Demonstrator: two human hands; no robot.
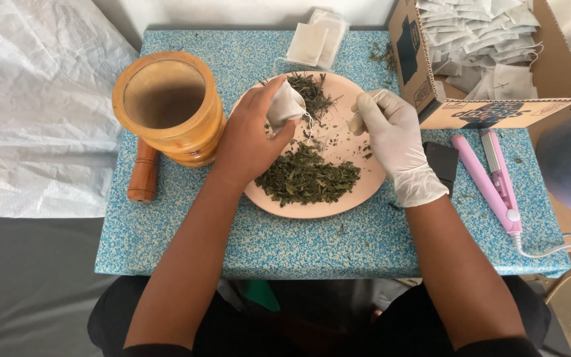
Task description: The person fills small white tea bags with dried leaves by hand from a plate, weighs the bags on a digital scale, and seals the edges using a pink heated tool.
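left hand [249, 135] grips small white bag [286, 106] — mouth up for filling | gloved right hand [391, 135] pinches dried herbs [306, 175] above pink plate [365, 188] | table [299, 244] — wooden mortar [170, 109] beside

One round pale pink plate [365, 188] sits on the one blue speckled surface [299, 244]. It carries two heaps of dried green leaves: a larger one [308, 178] near the front rim and a smaller one [312, 92] at the back. One turned wooden mortar [170, 106] stands beside one wooden pestle [143, 173]. One small white paper tea bag [285, 106] is being held. There is one pink flat-iron sealer [494, 178], one open cardboard box [490, 109] with many white bags, too jumbled to count, and perhaps three loose white bags [315, 39]. Two hands: one bare left hand [252, 139], one white-gloved right hand [394, 142].
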